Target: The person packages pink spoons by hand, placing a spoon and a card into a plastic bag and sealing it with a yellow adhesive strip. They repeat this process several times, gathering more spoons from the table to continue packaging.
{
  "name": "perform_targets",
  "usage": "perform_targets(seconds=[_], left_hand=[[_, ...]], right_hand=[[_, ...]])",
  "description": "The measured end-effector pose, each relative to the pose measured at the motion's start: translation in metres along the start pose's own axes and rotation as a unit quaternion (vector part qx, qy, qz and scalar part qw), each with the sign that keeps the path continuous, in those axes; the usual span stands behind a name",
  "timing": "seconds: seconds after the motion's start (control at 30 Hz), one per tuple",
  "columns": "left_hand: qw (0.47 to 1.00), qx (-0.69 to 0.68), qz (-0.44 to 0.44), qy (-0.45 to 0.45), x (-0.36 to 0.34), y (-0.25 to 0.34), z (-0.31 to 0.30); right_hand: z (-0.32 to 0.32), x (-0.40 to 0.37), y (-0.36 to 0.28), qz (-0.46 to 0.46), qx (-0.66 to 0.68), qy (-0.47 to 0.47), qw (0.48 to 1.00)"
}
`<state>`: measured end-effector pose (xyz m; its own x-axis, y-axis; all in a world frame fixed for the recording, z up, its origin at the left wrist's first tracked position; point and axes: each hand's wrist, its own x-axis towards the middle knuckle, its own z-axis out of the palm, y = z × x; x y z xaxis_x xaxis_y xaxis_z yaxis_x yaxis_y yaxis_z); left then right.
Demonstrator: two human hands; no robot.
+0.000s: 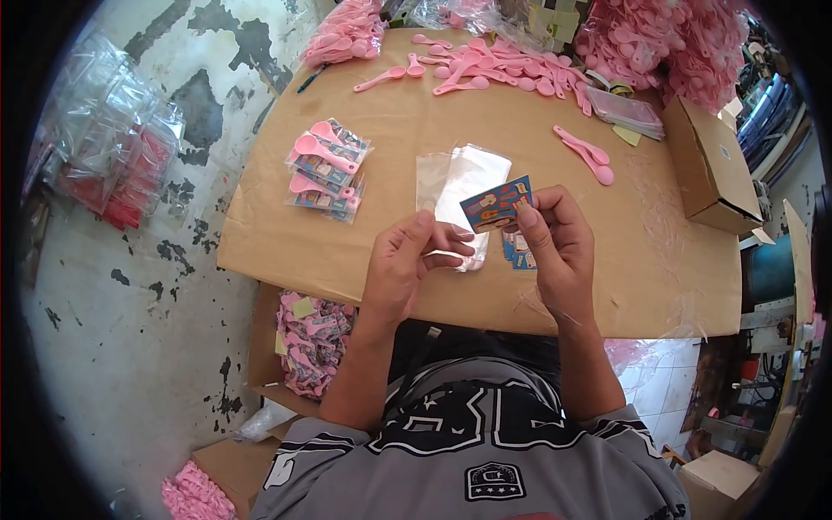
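Observation:
My right hand (562, 247) pinches a blue printed card (496, 205) between thumb and fingers, tilted above the table. Under that hand lie more blue cards (522, 253), partly covered. At the thumb and forefinger of my left hand (406, 260), which look closed together, a clear plastic bag (433, 178) extends upward; its lower edge is hidden. The other left fingers reach over a stack of clear bags (477, 178) lying flat. To the left sits a pile of filled bags (328, 186), holding blue cards, with pink spoons.
Loose pink spoons (494, 68) cover the table's far side. Two spoons (588, 156) lie at right, near a cardboard box (711, 165). Bulging bags of spoons (663, 43) stand at the back. Below the table's left edge, a carton holds packed spoons (314, 342).

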<state>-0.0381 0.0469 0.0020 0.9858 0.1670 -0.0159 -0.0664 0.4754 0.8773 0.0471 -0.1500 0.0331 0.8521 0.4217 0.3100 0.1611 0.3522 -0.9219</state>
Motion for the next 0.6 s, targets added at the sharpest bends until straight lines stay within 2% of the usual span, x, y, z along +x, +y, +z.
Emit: perform_targets(seconds=[0.2,0.3,0.4,0.5,0.6], left_hand=[[0.998,-0.041,-0.037,-0.013,0.002,0.005,0.018],[0.998,-0.056,-0.026,-0.007,0.007,0.005,0.019],[0.999,-0.045,-0.001,0.02,0.013,0.001,0.018],[0.993,-0.092,0.021,0.072,0.016,0.003,0.026],[0.989,-0.067,0.056,0.115,0.017,0.006,0.029]], right_hand=[[0.0,-0.006,-0.008,0.035,-0.009,-0.055,0.998],[-0.006,-0.007,-0.01,0.028,-0.079,-0.111,0.99],[-0.008,-0.006,-0.007,0.023,-0.066,-0.088,0.994],[-0.011,-0.007,-0.005,0.039,-0.041,0.027,0.998],[-0.018,-0.007,-0.005,0.064,-0.059,0.112,0.99]])
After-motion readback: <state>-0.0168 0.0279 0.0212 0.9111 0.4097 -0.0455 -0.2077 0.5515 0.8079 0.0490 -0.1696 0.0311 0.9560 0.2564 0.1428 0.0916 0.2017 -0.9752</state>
